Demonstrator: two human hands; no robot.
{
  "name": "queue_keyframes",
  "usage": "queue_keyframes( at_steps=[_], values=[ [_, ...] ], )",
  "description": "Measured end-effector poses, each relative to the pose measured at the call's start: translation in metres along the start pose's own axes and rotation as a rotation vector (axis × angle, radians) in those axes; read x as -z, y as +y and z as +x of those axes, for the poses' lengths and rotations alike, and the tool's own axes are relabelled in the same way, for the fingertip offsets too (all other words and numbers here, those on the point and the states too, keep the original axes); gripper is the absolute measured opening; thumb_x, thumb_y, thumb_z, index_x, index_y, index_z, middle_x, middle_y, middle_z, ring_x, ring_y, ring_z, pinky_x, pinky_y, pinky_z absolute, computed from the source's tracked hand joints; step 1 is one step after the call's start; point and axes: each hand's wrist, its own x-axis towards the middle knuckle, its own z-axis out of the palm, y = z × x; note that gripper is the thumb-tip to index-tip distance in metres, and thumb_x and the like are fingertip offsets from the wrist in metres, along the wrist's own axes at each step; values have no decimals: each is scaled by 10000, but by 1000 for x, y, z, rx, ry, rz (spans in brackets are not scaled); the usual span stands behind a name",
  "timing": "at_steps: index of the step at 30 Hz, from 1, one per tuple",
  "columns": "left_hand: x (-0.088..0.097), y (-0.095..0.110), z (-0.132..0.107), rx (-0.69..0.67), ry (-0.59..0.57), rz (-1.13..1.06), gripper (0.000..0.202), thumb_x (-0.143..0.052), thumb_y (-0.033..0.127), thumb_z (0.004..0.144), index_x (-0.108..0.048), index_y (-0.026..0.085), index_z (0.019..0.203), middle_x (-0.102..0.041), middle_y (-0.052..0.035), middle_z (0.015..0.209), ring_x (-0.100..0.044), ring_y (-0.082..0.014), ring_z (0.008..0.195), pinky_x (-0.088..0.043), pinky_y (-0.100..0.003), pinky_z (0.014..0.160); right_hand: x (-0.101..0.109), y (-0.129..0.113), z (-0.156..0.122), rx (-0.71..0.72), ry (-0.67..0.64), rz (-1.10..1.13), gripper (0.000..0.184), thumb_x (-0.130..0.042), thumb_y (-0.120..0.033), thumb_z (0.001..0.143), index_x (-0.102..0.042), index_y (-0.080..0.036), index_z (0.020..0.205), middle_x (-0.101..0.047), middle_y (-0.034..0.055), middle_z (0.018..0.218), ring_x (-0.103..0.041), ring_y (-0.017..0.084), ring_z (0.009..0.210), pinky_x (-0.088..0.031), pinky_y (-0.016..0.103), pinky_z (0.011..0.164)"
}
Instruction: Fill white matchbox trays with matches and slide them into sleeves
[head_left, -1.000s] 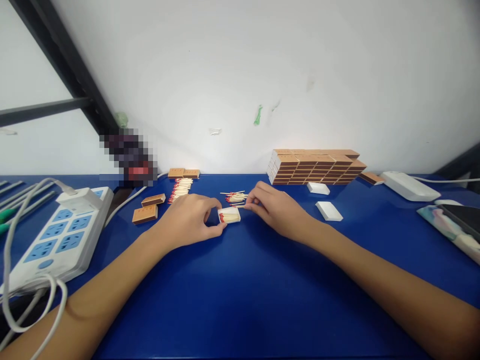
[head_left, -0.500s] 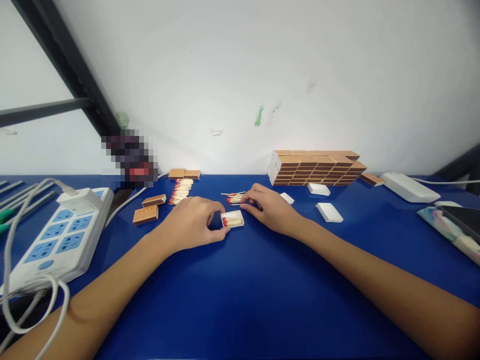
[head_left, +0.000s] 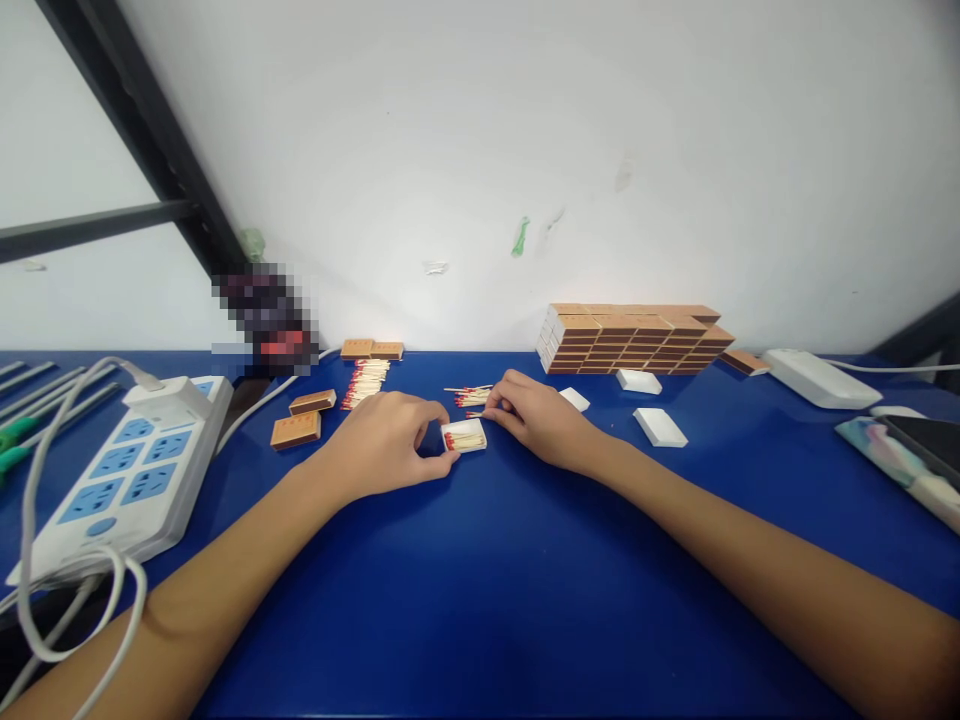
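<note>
A small white matchbox tray (head_left: 480, 426) lies on the blue table with several red-headed matches (head_left: 465, 440) inside. My left hand (head_left: 394, 440) grips its left end between thumb and forefinger. My right hand (head_left: 529, 412) is closed in a pinch on a single match (head_left: 475, 415), whose red head points left, just behind the tray. Beyond it lies a small loose pile of matches (head_left: 471, 396), apart from the tray. A longer row of matches (head_left: 367, 382) lies behind my left hand.
Stacked matchboxes (head_left: 637, 340) stand against the wall. White trays (head_left: 660, 427) lie at right, near a white device (head_left: 821, 380). Closed matchboxes (head_left: 296, 430) lie left of my left hand. A power strip (head_left: 135, 460) with cables occupies the left side; a phone (head_left: 922, 445) lies far right.
My right hand has drawn one match slightly toward me, away from the loose pile. My left hand keeps its grip on the tray. The view has shifted slightly.
</note>
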Motion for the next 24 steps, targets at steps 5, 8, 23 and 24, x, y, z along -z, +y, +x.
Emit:
queue_keyframes(
  at_steps=[5, 8, 23, 24],
  values=[
    [0, 1, 0, -5, 8, 7, 271, -727, 421, 819, -777, 226, 1001, -670, 18, 668, -592, -162, 607, -318, -284, 561, 8, -20, -7, 46, 64, 75, 90, -585, -239, 1025, -621, -209, 949, -569, 21, 981, -547, 137, 769, -409, 272, 689],
    [0, 1, 0, -20, 7, 9, 257, -727, 420, 822, -776, 228, 986, -666, 19, 668, -588, -161, 605, -310, -285, 559, 7, -33, -10, 99, 10, 85, 74, -595, -205, 1009, -643, -214, 954, -570, 18, 968, -541, 131, 748, -406, 272, 685],
    [-1, -2, -1, -35, 26, 35, 284, -727, 433, 831, -777, 222, 1015, -673, 16, 660, -603, -166, 607, -305, -292, 547, -3, 1, 2, 33, 51, 48, 89, -630, -258, 993, -679, -208, 938, -556, 16, 929, -509, 132, 710, -396, 285, 664],
    [-1, -2, -1, -36, 25, 35, 284, -727, 432, 831, -777, 221, 1014, -674, 15, 663, -603, -167, 609, -309, -293, 549, -4, 1, 1, 23, 46, 49, 99, -625, -266, 997, -662, -204, 929, -559, 16, 934, -512, 132, 714, -394, 284, 662]
  ],
)
